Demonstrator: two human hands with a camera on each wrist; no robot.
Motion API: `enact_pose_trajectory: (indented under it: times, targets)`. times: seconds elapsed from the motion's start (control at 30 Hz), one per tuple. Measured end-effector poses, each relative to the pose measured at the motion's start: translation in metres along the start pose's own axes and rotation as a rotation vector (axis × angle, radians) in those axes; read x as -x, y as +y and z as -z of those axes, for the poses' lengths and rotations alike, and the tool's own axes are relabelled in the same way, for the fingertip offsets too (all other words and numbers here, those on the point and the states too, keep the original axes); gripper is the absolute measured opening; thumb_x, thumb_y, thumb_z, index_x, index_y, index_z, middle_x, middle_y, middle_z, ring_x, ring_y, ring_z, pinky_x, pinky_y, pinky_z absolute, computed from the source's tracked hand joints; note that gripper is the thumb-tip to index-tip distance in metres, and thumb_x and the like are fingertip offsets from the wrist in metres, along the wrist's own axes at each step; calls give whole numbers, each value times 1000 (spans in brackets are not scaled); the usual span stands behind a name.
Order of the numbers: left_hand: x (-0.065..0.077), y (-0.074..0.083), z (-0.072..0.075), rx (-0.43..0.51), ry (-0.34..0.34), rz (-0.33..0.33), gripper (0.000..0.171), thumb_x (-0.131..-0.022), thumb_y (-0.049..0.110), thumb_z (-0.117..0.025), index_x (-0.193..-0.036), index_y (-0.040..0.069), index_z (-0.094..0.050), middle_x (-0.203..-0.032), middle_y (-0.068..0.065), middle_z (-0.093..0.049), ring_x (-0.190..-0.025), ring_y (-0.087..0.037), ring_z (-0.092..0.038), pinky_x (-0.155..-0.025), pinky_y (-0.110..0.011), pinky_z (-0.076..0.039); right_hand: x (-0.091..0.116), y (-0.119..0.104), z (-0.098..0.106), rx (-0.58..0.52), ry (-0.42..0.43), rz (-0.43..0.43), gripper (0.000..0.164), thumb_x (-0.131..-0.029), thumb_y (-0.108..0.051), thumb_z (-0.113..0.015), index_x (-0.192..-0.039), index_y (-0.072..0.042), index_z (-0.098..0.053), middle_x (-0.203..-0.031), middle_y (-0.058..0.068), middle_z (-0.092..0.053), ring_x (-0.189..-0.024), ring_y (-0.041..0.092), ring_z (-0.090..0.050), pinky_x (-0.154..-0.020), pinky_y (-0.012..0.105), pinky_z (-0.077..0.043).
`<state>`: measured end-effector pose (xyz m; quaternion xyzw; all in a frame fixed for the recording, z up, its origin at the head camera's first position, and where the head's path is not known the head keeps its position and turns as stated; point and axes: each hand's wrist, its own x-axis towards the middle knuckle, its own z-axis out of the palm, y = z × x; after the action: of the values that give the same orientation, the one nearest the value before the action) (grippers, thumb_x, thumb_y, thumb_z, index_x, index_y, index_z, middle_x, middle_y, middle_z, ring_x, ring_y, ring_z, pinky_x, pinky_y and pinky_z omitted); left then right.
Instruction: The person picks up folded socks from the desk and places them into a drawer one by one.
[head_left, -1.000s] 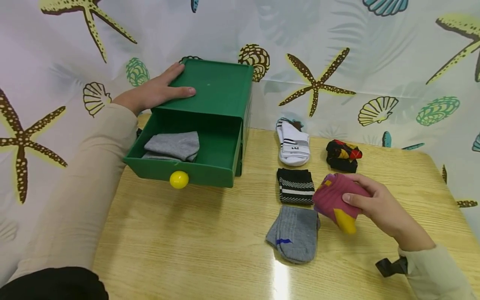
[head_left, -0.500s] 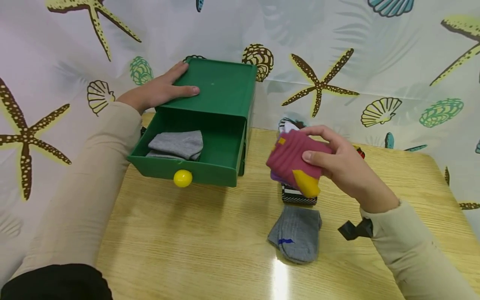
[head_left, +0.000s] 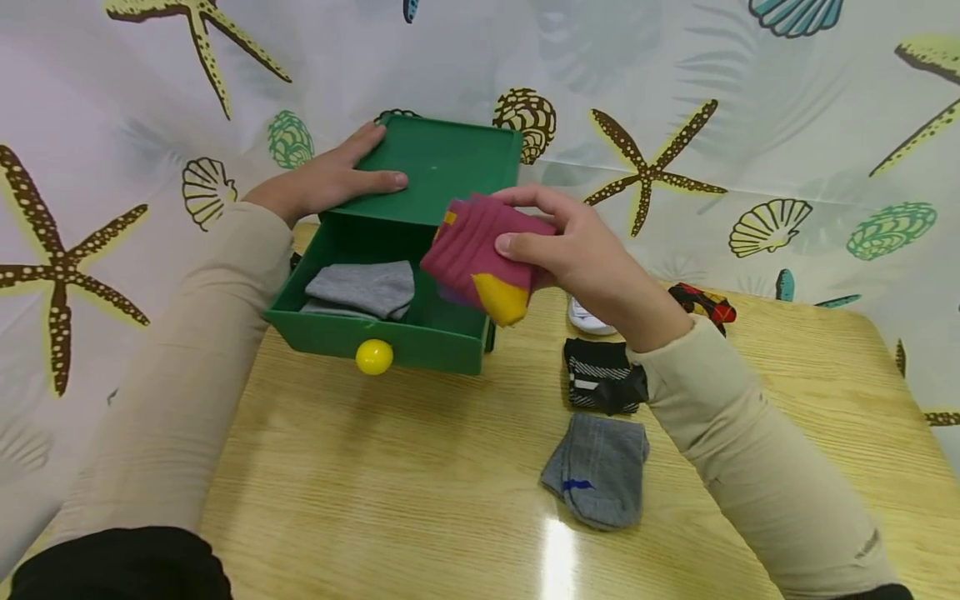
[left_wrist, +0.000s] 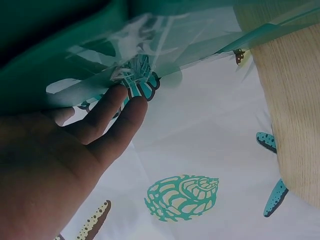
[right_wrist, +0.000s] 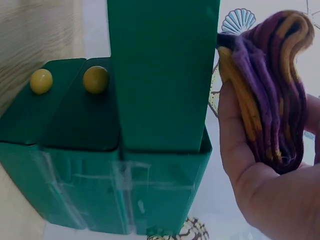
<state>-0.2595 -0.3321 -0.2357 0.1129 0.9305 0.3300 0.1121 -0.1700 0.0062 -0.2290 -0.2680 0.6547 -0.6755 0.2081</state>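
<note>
The table (head_left: 337, 483) is viewed from the head, forward and down; the box (head_left: 450, 158) is shared, closer, by both wrist views.

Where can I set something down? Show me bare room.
Table in front of the green drawer, left of the blue-marked gray socks; also between the right sleeve and table's right edge. Crowded: right of the drawer, white socks and striped socks behind the gray.

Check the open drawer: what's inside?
Folded gray socks lie in the drawer, left side. The maroon socks in the right hand hide part of the right side; anything there, or back under the cabinet top, can't be seen.
</note>
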Motion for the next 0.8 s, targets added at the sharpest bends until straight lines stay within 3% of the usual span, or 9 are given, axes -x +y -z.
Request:
enact_pose_trajectory:
  times: [0.17,0.47,0.8]
  targets:
    - [-1,3,0,-11,2,9,93,-100,58,-49,-162,26,13,-165,5,23,-151,-23,16,-119,-56,4,-20,-3,-17,85,20,22,40,-98,-6,-64,-137,-6,-55,-117,21,-67,-95,35,-68,-78,42,-59]
    - [-1,3,0,-4,-5,23,94,-99,60,-49,-161,28,13,-165,6,24,-151,-23,18,-119,-57,3,-31,-10,-41,491,34,39,26,-95,-10,-62,-120,-12,-57,-98,10,-69,-82,25,-65,-72,35,-57]
    - [1,3,0,-6,-2,32,94,-99,59,-48,-161,27,14,-165,5,23,-151,-26,17,-118,-60,2,-32,-11,-44,652,-19,-28,16,-97,-14,-58,-113,-13,-58,-84,7,-67,-67,22,-59,-62,33,-51]
